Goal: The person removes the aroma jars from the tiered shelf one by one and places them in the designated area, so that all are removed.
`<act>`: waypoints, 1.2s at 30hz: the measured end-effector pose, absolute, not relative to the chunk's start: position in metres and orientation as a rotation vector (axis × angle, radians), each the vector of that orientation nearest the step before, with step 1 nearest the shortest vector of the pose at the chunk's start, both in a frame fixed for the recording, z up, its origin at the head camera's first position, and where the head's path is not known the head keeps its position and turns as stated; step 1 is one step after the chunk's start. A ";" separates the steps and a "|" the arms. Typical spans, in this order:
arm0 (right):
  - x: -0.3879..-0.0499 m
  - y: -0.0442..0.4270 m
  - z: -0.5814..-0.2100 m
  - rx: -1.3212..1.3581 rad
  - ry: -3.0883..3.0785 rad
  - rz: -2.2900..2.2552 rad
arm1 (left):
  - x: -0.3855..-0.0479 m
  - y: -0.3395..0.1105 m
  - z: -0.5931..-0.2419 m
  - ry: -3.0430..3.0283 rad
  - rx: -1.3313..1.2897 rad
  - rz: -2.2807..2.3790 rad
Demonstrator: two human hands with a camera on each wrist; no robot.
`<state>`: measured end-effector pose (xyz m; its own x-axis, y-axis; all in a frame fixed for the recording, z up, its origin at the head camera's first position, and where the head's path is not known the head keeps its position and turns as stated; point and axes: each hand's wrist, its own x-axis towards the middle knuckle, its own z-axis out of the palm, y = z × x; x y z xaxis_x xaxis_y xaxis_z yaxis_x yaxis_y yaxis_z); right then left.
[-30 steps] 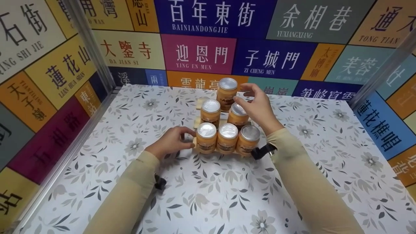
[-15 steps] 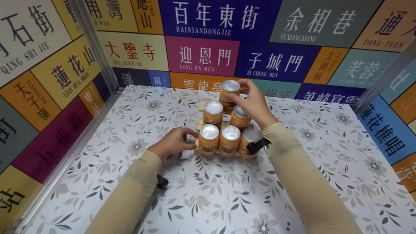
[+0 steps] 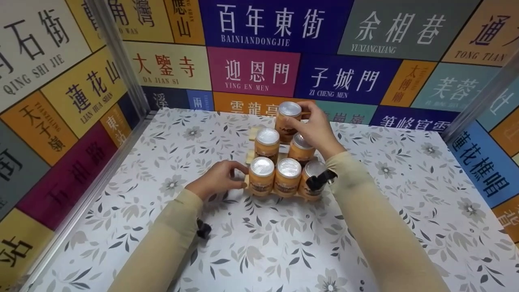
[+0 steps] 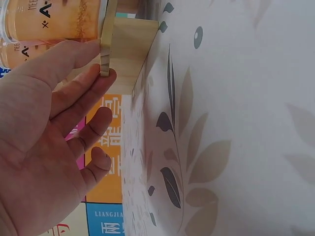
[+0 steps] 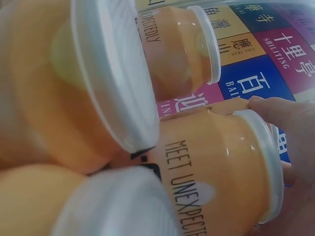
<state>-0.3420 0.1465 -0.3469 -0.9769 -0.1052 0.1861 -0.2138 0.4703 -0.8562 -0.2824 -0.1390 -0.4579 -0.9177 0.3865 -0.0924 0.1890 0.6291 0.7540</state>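
Several orange cans with silver lids stand on a stepped wooden rack (image 4: 140, 42). At the front are three, including the front left can (image 3: 261, 177); behind them are the middle left can (image 3: 267, 145) and middle right can (image 3: 301, 149). The back can (image 3: 288, 121) stands highest. My right hand (image 3: 318, 127) grips the back can from its right side, thumb across its front. With thumb and forefinger, my left hand (image 3: 219, 178) pinches the rack's left edge; the other fingers stay loosely bent. The wrist strap partly hides the front right can (image 3: 310, 190).
A table (image 3: 251, 251) with a white leaf-and-flower cover lies under the rack. Colourful sign panels (image 3: 255, 73) form a wall close behind it, with more panels (image 3: 61, 154) along the left and right sides. Black straps (image 3: 202, 229) are on both wrists.
My right hand has moved from beside the back can to a grip on it. The left hand keeps its pinch on the rack. The head view has shifted slightly.
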 end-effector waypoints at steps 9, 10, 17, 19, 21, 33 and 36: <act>-0.338 0.153 -0.353 0.177 -2.509 1.689 | -0.281 -0.141 -0.461 2.598 0.444 1.166; -0.338 0.154 -0.353 0.161 -2.497 1.690 | -0.281 -0.140 -0.460 2.598 0.443 1.166; -0.335 0.168 -0.350 0.077 -2.344 1.684 | -0.284 -0.135 -0.456 2.624 0.485 1.145; -0.334 0.174 -0.349 0.062 -2.308 1.691 | -0.284 -0.135 -0.455 2.623 0.476 1.151; -0.332 0.179 -0.348 0.055 -2.283 1.690 | -0.284 -0.134 -0.456 2.622 0.462 1.155; -0.320 0.212 -0.354 0.014 -2.213 1.682 | -0.280 -0.137 -0.459 2.639 0.522 1.165; -0.316 0.220 -0.358 0.004 -2.208 1.684 | -0.279 -0.138 -0.459 2.636 0.503 1.160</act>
<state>-0.3161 0.2196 -0.3577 -0.9342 0.2144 0.2852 -0.2184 0.2883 -0.9323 -0.2791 -0.1384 -0.4588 -0.9177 0.3926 -0.0602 0.2209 0.6304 0.7442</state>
